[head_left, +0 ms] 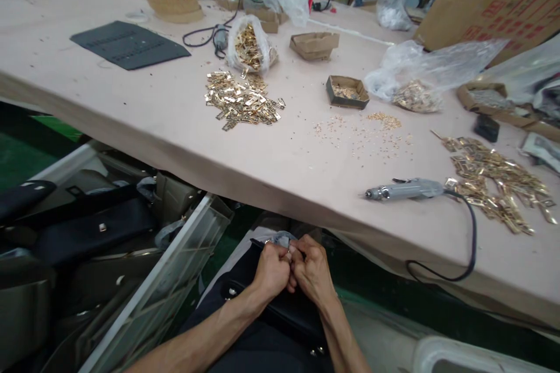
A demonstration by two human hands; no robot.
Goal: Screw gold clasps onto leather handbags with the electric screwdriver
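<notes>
My left hand and my right hand meet over my lap, just below the table's front edge. The fingers of both are pinched together around something small at the top of a black bag. A bit of clear plastic shows behind the fingertips. What exactly the fingers hold is hidden. A grey electric screwdriver lies on the table to the right, with a black cord. Gold metal plates form a pile on the table, and another gold pile lies at the right.
A white crate with dark bags stands at the left. On the table are a dark board, a small box of screws, scattered screws, a plastic bag of gold parts and a tape roll.
</notes>
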